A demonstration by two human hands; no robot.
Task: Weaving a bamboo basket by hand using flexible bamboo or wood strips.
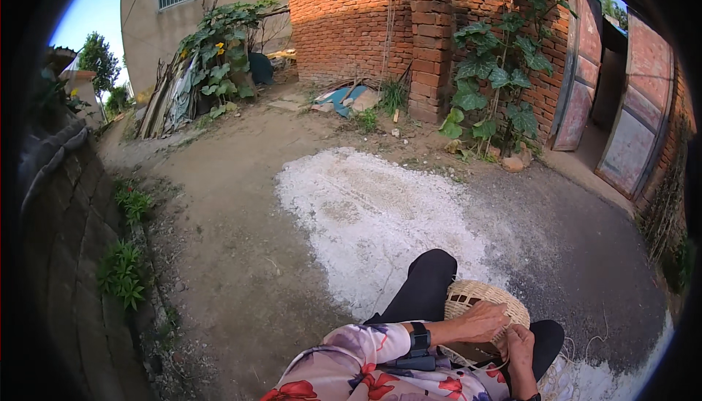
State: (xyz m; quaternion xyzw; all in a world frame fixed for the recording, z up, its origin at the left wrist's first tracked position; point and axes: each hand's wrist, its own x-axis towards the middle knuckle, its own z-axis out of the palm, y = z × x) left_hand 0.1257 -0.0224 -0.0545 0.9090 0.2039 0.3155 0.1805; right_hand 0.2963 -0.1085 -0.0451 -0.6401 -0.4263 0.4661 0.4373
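Observation:
A woven straw basket [469,293], pale tan with a band of dark openings, rests in my lap between my dark-trousered knees. Across its near side reaches my left hand [479,321], fingers bent and closed at the basket's rim. Close beside it, my right hand [520,345] is pinched at the same rim, fingertips almost meeting the left ones. A thin pale strand [500,364] curves below the right hand and seems to run into its fingers. The exact grip of the fingertips is too small to make out. Part of the basket is hidden behind my hands.
Loose pale strands [561,373] lie at my right side. White powdery material [365,214] covers the ground ahead. A block wall [77,255] runs along the left. Beyond stand a brick building [351,28], climbing plants [504,72] and a weathered open door [638,108].

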